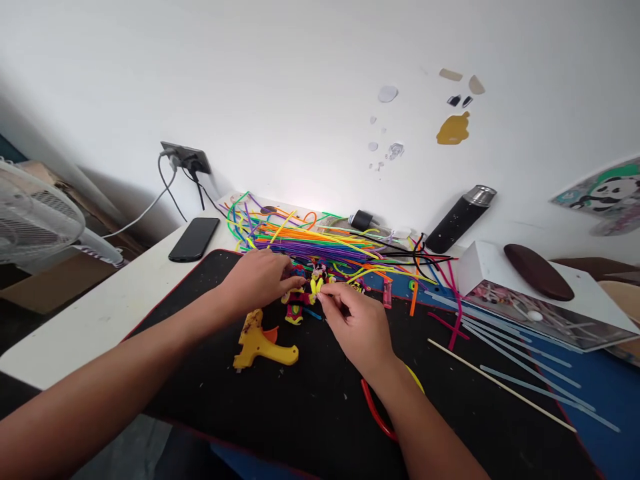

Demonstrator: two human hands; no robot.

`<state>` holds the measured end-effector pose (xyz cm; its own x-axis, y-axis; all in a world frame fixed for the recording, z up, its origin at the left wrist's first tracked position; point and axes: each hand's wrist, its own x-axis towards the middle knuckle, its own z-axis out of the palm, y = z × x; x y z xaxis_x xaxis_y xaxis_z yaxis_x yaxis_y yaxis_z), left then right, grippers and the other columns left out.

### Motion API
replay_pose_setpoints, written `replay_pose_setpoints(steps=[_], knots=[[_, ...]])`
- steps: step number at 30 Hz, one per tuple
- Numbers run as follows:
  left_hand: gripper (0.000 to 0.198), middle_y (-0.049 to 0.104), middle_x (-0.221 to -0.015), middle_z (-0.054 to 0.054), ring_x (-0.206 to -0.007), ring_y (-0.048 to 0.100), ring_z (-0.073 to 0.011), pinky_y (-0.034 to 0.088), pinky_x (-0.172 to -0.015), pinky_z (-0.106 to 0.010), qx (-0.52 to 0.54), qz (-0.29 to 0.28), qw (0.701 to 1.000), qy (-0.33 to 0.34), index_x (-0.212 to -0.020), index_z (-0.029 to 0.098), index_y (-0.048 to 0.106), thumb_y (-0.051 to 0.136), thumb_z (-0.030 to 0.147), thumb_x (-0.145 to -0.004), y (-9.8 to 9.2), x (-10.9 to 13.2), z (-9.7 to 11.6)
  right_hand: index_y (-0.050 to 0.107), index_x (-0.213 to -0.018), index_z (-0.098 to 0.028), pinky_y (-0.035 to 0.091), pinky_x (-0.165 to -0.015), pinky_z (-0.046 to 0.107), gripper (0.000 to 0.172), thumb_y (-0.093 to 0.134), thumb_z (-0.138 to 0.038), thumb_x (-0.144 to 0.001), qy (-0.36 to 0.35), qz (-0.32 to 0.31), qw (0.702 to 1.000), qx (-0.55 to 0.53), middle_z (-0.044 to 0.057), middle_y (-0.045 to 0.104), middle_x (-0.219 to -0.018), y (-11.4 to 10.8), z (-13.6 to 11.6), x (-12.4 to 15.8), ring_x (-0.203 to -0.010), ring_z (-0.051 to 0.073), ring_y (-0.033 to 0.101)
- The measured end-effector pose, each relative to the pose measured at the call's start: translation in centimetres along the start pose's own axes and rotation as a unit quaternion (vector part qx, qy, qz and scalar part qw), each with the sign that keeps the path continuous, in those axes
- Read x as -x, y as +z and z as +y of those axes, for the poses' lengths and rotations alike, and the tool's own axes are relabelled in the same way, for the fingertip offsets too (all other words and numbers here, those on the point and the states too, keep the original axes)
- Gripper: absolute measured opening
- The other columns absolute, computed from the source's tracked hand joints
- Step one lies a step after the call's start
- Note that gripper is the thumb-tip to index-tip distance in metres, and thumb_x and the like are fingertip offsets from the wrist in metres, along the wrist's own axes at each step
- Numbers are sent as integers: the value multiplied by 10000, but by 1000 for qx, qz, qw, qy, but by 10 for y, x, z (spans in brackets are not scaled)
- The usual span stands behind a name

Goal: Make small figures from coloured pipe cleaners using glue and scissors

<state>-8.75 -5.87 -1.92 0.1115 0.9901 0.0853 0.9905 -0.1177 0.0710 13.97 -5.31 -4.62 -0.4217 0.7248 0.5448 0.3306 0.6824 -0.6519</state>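
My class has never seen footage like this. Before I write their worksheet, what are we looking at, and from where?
There is no machine here: just a person's two bare hands. The single picture comes from a camera worn on the head, looking forward and down. On the black mat lie a yellow glue gun and a thin wooden stick; translucent glue sticks are at the right. Behind the hands is a heap of colourful pipe cleaners. The right hand seems to pinch a small yellow piece; the left hand is close by, but I cannot tell what it grips.
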Motion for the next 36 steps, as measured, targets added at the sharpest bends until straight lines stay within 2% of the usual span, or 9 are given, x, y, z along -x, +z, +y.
replay_pose_setpoints(steps=[3, 5, 9, 13, 18, 21, 27, 31, 36], knots=[[416, 783, -918, -114, -912, 702, -319, 473, -788, -391, 75, 33, 996, -22, -980, 176, 764, 532, 521, -987, -13, 1, 0, 761, -941, -206, 411, -594, 231, 155, 623, -232, -1006, -7, 8, 1000, 14, 3, 740, -729, -2, 4, -1, -581, 125, 632], [433, 784, -932, -89, -871, 702, -280, 496, -757, -357, 203, -5, 979, -26, -1026, 182, 774, 552, 548, -959, -26, 2, 6, 762, -950, -202, 406, -595, 232, 144, 633, -239, -1003, -6, 21, 1000, 18, -3, 722, -704, -5, 6, -2, -583, 126, 627], [470, 787, -960, -57, -848, 687, -227, 524, -738, -302, 450, -156, 879, 31, -1055, 199, 785, 625, 618, -912, -45, 1, 24, 757, -968, -202, 392, -576, 234, 143, 624, -245, -1001, 2, 41, 999, 24, -10, 714, -692, -11, 8, -5, -559, 123, 603], [406, 783, -975, -66, -854, 679, -216, 531, -777, -321, 537, -133, 832, 32, -995, 200, 779, 727, 584, -873, -45, -11, 40, 747, -966, -201, 376, -567, 241, 157, 608, -256, -1014, 10, 54, 997, 52, -7, 718, -685, -18, 11, -8, -539, 122, 595], [413, 758, -899, -49, -803, 667, -196, 525, -713, -304, 565, -79, 821, 19, -950, 186, 770, 824, 564, -794, -30, -23, 51, 746, -975, -207, 355, -580, 255, 157, 599, -230, -1027, -29, 61, 989, 131, 3, 747, -717, -24, 16, -10, -594, 140, 657], [406, 768, -910, -53, -833, 680, -197, 538, -756, -310, 571, -48, 819, 16, -921, 183, 771, 815, 568, -804, -25, -22, 56, 737, -957, -201, 337, -589, 267, 173, 587, -210, -1043, -58, 48, 982, 175, 14, 767, -750, -24, 17, -10, -650, 151, 696], [375, 751, -896, -40, -786, 659, -179, 518, -713, -284, 525, -14, 851, -2, -953, 180, 763, 712, 548, -905, -18, -15, 57, 735, -986, -194, 328, -586, 272, 180, 566, -186, -1049, -72, 30, 976, 202, 25, 797, -817, -22, 18, -8, -689, 155, 723], [369, 743, -893, -44, -772, 653, -175, 512, -692, -276, 520, -2, 854, -6, -923, 171, 739, 671, 535, -931, -14, -13, 56, 742, -1021, -198, 352, -587, 261, 157, 587, -187, -1032, -50, 30, 986, 157, 21, 790, -790, -20, 17, -8, -659, 150, 705], [350, 765, -912, -49, -809, 675, -185, 531, -727, -277, 557, 23, 830, -8, -933, 172, 745, 717, 520, -902, -14, -12, 54, 751, -1064, -212, 403, -540, 248, 172, 619, -312, -1017, 73, 44, 996, -31, -14, 690, -677, -21, 10, -10, -539, 127, 610]])
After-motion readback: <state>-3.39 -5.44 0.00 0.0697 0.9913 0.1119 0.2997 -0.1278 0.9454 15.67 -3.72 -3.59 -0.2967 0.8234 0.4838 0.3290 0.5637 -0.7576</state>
